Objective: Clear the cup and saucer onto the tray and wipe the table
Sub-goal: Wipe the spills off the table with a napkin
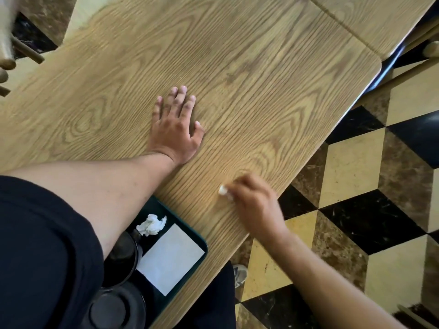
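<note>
Oak-grain laminate covers the worktop (249, 67), which runs diagonally through the head view and looks bare apart from the hands and the tray at its near edge. The left hand (175, 129) lies flat on it, fingers spread and released, grasping nothing; it looks like a brace that steadies the person leaning over the surface. The right hand (254, 205) sits near the worktop's right edge, blurred, its grip clenched round a small white wad (222, 189) that peeks out past the fingertips and appears pressed to the wood. I take this for the wiping step, the wad serving as the cloth.

A dark green tray (202, 243) rests at the near edge, partly hidden under the left forearm. On it lie a crumpled white tissue (152, 224) and a flat white sheet of paper (171, 258). Beside the paper stand dark, round, glossy pieces (123, 255), probably the cup and saucer, though the forearm and shadow keep me from telling which is which. If so, clearing is done and only wiping remains.

Beyond the edge, the floor (351, 167) is tiled in black, cream and mottled brown diamonds. A second worktop (380, 17) of the same wood butts against the far end, and wooden chair parts (14, 51) show at the upper left. A grey shoe (240, 275) stands on the floor below the near edge.
</note>
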